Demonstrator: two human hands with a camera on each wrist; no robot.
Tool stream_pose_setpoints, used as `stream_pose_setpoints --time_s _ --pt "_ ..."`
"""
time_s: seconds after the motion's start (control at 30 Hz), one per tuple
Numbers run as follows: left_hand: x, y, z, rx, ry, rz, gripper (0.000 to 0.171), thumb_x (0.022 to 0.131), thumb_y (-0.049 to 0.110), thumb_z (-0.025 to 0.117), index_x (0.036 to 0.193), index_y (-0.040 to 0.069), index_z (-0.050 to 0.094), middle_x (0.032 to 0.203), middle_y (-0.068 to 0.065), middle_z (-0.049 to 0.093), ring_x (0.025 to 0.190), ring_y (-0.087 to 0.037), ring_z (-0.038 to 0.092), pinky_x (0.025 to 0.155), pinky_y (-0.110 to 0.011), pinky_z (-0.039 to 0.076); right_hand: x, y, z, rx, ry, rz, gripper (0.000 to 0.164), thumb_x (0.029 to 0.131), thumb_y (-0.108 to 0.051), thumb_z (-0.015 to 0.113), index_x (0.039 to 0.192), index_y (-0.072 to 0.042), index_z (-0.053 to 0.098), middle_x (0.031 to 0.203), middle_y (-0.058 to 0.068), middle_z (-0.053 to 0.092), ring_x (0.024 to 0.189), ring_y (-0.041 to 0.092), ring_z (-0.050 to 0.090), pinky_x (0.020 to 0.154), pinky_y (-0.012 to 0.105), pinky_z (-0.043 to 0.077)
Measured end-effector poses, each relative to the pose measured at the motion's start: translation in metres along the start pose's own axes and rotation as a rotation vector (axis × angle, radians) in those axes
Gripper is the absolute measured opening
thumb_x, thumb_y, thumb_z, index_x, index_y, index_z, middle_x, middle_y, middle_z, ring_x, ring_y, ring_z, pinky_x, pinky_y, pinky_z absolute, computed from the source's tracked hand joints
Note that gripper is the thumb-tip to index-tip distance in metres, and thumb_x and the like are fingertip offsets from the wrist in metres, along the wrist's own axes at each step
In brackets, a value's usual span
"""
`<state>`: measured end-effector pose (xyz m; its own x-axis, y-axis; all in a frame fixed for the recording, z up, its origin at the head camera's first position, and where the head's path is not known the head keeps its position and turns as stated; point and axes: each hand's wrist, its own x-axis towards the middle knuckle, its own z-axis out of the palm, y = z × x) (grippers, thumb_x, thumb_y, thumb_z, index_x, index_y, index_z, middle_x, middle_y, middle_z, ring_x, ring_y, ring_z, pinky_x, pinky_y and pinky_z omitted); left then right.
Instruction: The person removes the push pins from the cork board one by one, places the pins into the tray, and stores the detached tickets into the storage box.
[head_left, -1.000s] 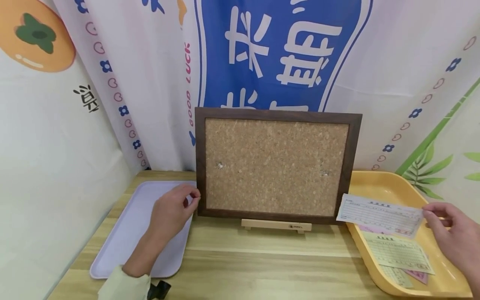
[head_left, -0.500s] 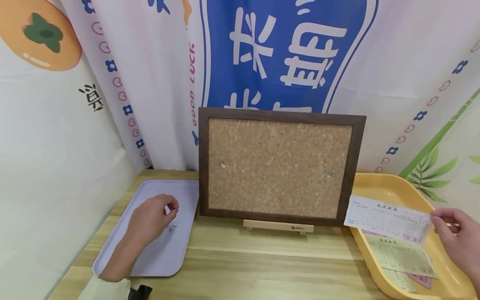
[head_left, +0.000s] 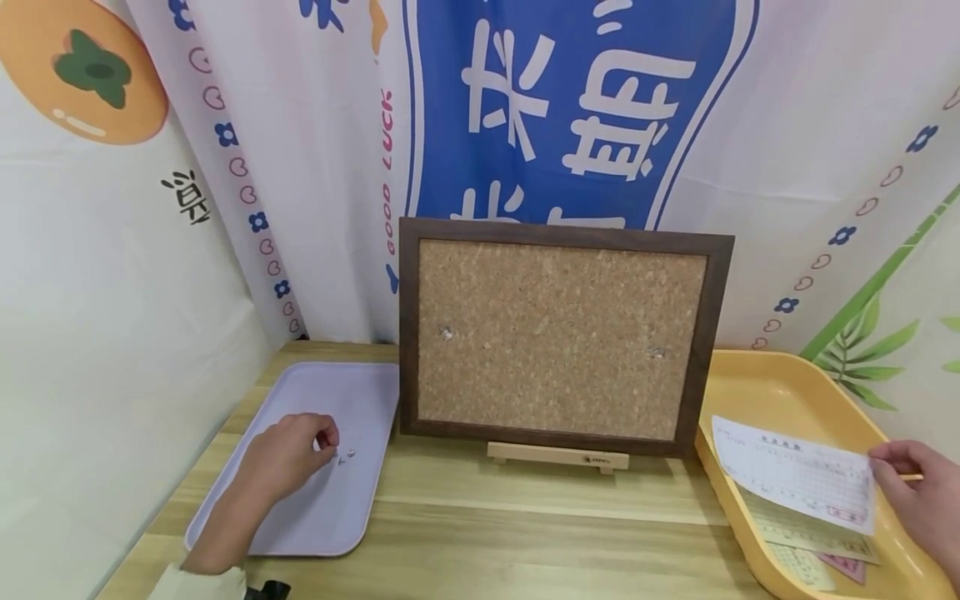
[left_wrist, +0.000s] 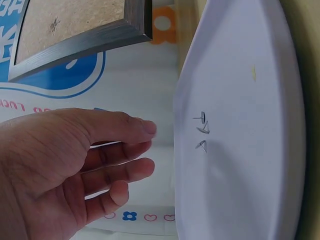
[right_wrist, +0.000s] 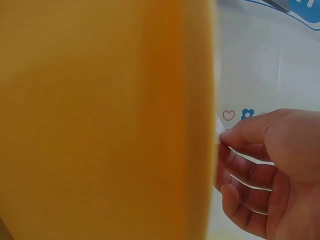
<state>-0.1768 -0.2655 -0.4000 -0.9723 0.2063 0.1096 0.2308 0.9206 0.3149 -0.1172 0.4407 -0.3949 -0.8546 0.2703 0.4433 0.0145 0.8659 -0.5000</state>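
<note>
My left hand (head_left: 281, 458) hovers over the lilac tray (head_left: 300, 387), fingers loosely bent with nothing held between them in the left wrist view. Close to its fingertips, a few silver thumbtacks (left_wrist: 203, 128) lie on the tray floor. My right hand (head_left: 918, 492) pinches the right edge of a white printed form slip (head_left: 795, 475) between thumb and fingers. That slip hangs over the yellow tray (head_left: 757, 375), covering part of a yellow-green slip (head_left: 802, 529) below. In the right wrist view the tray's wall hides most of the slip.
A dark-framed cork board (head_left: 558, 342) stands upright on a small wooden stand (head_left: 557, 455) between the two trays. Shiny spots (head_left: 447, 332) show on the cork at left and right. A pink slip (head_left: 843, 567) lies in the yellow tray. Printed curtains hang behind.
My left hand has moved from the board's left edge leftward and down over the lilac tray, uncovering thumbtacks there. My right hand has lowered a little, and the white slip now sags over the yellow tray.
</note>
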Motion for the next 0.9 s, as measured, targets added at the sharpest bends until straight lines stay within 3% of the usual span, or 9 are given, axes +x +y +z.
stream_pose_setpoints --time_s 0.3,0.6,0.9 --pt "-0.0008 -0.001 0.0035 -0.002 -0.051 0.014 0.024 0.084 0.002 0.079 0.077 0.019 0.063 0.076 0.009 0.059 0.068 -0.013 0.052 0.057 -0.037 0.045 -0.0066 0.0041 0.0039 -0.008 -0.105 -0.089 0.004 0.093 0.011 0.062 0.092 0.014 0.061 0.074 0.012 0.063 0.063 -0.013 0.043 0.049 0.015 0.04" --pt "-0.002 -0.0015 0.0058 -0.007 -0.07 0.016 0.024 0.083 0.001 0.077 0.077 0.02 0.063 0.076 0.009 0.059 0.068 -0.014 0.051 0.056 -0.036 0.044 -0.0078 0.0037 0.0016 -0.055 -0.259 -0.08 0.014 0.101 -0.004 0.06 0.095 0.008 0.066 0.076 0.008 0.068 0.057 -0.004 0.053 0.051 0.022 0.045" --pt "-0.0042 -0.0006 0.0055 -0.014 -0.059 0.019 0.025 0.082 0.002 0.077 0.077 0.021 0.062 0.075 0.01 0.058 0.067 -0.014 0.051 0.055 -0.036 0.043 -0.0068 0.0 0.001 -0.089 -0.288 -0.074 0.02 0.104 -0.009 0.059 0.095 0.008 0.066 0.078 0.005 0.068 0.058 -0.001 0.055 0.052 0.023 0.046"
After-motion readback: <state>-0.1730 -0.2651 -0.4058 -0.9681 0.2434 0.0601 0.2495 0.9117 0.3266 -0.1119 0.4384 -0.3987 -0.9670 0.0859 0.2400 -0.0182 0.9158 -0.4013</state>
